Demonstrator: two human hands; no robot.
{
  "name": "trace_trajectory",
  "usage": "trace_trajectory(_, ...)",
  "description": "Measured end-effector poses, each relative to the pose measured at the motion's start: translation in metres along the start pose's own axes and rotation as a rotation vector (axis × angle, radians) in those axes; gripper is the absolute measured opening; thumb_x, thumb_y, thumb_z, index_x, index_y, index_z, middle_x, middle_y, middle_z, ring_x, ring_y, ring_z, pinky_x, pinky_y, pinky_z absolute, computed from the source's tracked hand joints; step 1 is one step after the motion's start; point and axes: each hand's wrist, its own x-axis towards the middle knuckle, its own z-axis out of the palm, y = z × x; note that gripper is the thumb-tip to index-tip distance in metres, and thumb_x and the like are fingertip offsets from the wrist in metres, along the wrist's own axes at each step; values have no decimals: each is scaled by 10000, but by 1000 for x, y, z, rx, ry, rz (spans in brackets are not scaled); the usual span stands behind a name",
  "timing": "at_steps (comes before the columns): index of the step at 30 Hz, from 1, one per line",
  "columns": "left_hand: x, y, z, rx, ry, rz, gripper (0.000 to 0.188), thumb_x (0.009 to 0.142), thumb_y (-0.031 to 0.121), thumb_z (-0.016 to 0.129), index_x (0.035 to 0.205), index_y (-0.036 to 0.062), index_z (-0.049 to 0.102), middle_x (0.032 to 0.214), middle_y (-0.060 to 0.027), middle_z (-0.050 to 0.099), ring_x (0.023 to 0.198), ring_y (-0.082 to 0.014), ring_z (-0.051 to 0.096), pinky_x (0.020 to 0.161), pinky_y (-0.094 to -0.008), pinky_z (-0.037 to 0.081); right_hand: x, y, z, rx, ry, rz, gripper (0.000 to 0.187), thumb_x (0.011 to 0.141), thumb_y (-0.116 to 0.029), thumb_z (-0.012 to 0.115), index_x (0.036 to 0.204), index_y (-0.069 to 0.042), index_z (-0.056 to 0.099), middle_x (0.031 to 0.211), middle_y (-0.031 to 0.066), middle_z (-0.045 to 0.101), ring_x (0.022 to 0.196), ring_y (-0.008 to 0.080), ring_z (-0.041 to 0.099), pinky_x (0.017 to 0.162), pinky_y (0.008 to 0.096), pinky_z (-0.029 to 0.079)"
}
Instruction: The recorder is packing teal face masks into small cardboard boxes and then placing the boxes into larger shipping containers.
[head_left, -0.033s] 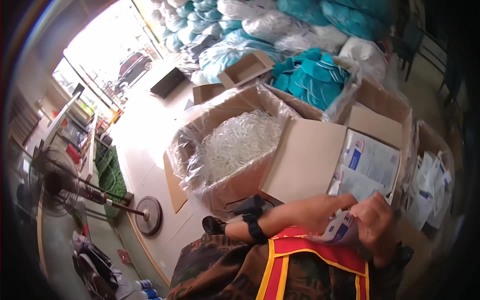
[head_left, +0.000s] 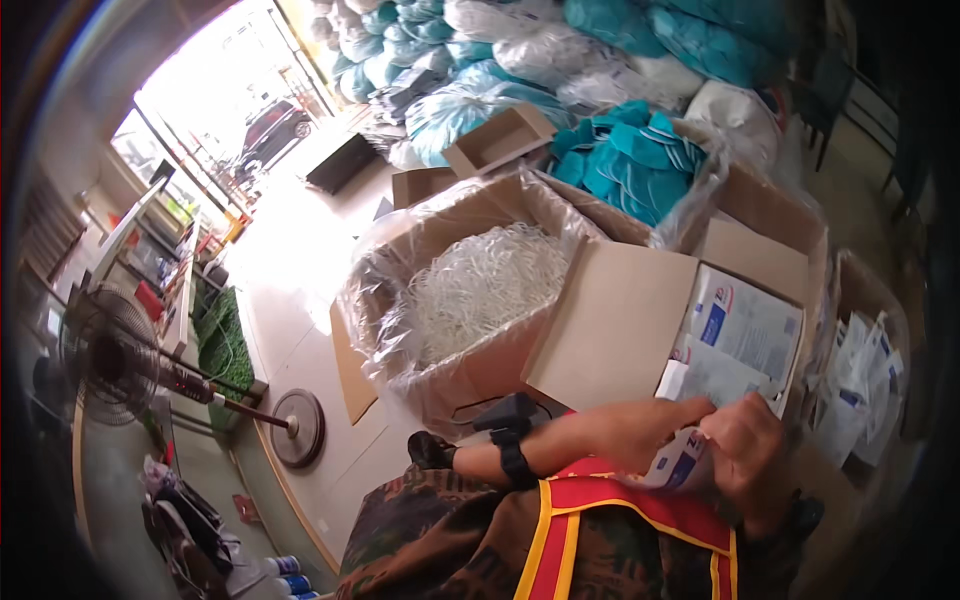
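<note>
A small white plastic packet (head_left: 680, 462) with blue and red print is held close over my lap. My left hand (head_left: 640, 428) is closed with its fingertips at the packet's upper edge. Opposite it, my right hand (head_left: 745, 440) pinches the same edge from the right side. Its fingers partly cover the packet, so I cannot tell whether the top is sealed. Just beyond my hands an opened cardboard carton (head_left: 752, 243) holds similar white printed packets (head_left: 740, 320), and its broad flap (head_left: 612, 325) leans out to the left.
A plastic-lined box (head_left: 470, 385) holds thin whitish strips (head_left: 485, 285). Teal padded pieces (head_left: 630, 165) fill another box behind. More packets (head_left: 860, 380) lie in a box at right. A fan (head_left: 110, 350) with a round base (head_left: 298, 428) stands left. Stuffed bags (head_left: 490, 100) are piled at the back.
The whole view has shifted very slightly. Both hands keep nearly the same hold on the packet.
</note>
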Motion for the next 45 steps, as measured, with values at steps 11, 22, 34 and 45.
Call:
trace_trajectory(11,-1,-23,9,89,218,111,432,723,69,655,1104,31,456,930,-206,626,907,-427,601,745,-409,472,5,5,14,-53,29,2,273,652,92,610,909,-1,598,812,139,559,710,340,547,629,420,470)
trace_trajectory(22,-3,-21,12,110,243,171,399,717,59,634,1091,-4,510,915,-244,630,896,-439,597,749,-423,474,-1,4,18,-57,44,30,208,735,0,682,929,-12,609,835,140,574,735,335,559,655,419,476)
trace_trajectory(34,-12,-7,-1,140,276,11,296,773,26,590,1064,-7,551,860,-247,643,844,-426,632,720,-433,491,-39,18,1,-237,66,265,525,794,-307,709,1191,-14,529,1188,185,528,1101,385,507,939,479,412)
trace_trajectory(45,-19,-3,-5,220,262,59,462,675,-75,655,1114,-11,528,882,-251,634,864,-437,615,724,-437,483,-48,21,1,-146,56,367,670,731,-323,752,1263,-7,494,1250,197,512,1154,393,501,967,469,402)
